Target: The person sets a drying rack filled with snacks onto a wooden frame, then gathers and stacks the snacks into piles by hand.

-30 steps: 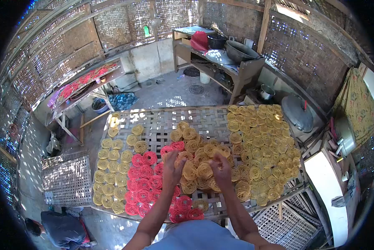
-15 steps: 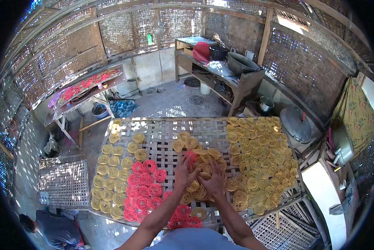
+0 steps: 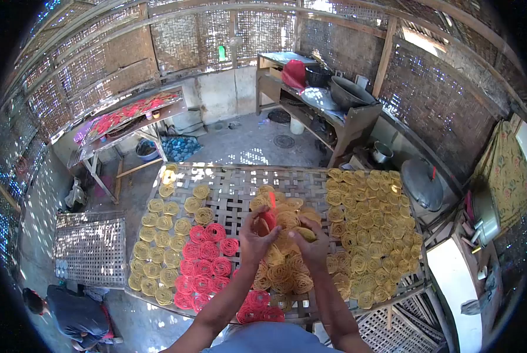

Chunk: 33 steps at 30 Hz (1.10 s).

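Round lacy coils of thin strands, like noodle crackers, cover a woven bamboo rack in front of me. My left hand is closed on a pink coil, raised above the pile. My right hand grips a yellow coil between thumb and fingers, over the pile's right side. Between and below both hands lies a loose heap of yellow coils. Pink coils lie in a patch to the left of my left forearm, and several more pink coils sit by the near edge.
Rows of yellow coils line the rack's left side; a dense block of yellow coils fills its right. At lower left a person crouches beside another woven rack. Farther back stands a wooden bench with a large pan.
My hands have risen from the heap, each now with a coil. The pink coil shows more upright in my left hand. The view has turned slightly left.
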Tool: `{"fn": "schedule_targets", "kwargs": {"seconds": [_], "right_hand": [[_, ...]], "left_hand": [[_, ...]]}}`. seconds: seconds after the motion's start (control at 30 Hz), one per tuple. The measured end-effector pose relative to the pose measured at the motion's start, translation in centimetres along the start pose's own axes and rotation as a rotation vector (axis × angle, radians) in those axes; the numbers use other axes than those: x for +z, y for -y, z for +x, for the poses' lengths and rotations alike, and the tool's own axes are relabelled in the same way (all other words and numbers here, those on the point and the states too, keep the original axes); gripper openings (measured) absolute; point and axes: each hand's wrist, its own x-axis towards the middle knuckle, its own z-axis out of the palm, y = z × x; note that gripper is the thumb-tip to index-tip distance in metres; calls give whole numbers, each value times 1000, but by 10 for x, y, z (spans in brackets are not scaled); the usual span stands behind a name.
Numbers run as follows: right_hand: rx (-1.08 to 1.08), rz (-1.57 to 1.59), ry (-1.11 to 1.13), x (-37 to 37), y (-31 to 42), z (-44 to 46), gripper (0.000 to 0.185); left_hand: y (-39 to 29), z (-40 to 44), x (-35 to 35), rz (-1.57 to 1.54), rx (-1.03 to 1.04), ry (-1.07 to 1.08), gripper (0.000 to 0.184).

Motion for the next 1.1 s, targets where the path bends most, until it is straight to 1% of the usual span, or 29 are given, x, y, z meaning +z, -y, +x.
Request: {"fn": "schedule_targets", "kwargs": {"seconds": [0.1, 0.13, 0.23, 0.27, 0.37, 0.4, 0.5, 0.53, 0.6, 0.63, 0.67, 0.7, 0.77, 0.8, 0.9, 1.0, 1.07, 1.1], "right_hand": [[-115, -114, -33, -14, 13, 2, 40], [-109, -145, -26, -20, 8, 2, 39], [-81, -274, 3, -34, -26, -6, 39], [-68, -340, 22, -36, -35, -11, 40], [-48, -539, 75, -36, -45, -23, 45], [-43, -607, 90, -35, -45, -26, 47], [50, -413, 137, -24, -30, -28, 60], [76, -239, 147, -18, -31, -28, 63], [123, 111, 170, -6, -32, -31, 69], [127, 68, 137, -2, -31, -31, 69], [130, 26, 106, 2, -30, -33, 68], [134, -16, 77, 4, -29, -34, 68], [188, 28, -4, 0, -43, -36, 61], [215, 49, -45, -4, -50, -35, 57], [211, -68, -102, -14, -58, -31, 53], [28, -393, -155, -23, -60, -33, 53], [62, -451, -165, -26, -60, -39, 52], [79, -479, -171, -28, -61, -43, 52]], "left_hand": [[-8, 10, -4, -228, 61, -51, 62], [-9, 12, -9, -241, 43, -70, 59], [-18, 8, -18, -424, -172, -161, 55], [-7, 7, -22, -498, -185, -139, 50], [9, -1, -24, -667, -350, -184, 48], [13, -5, -20, -717, -375, -221, 44], [25, -14, -15, -874, -556, -183, 44], [28, -18, -11, -864, -619, -192, 39], [37, -28, 1, -326, -420, -28, 38], [35, -30, 8, -58, -312, 49, 39], [33, -32, 13, 209, -261, 78, 39], [30, -34, 15, 157, -278, 102, 39], [16, -29, 21, 51, -303, 151, 39], [25, -26, 18, -25, -335, 159, 35], [48, 5, 1, 442, -40, 227, 45], [66, 44, -17, 874, -30, 135, 64], [110, 62, -36, 1160, 65, 152, 77], [120, 65, -42, 1196, 87, 178, 80]]}}
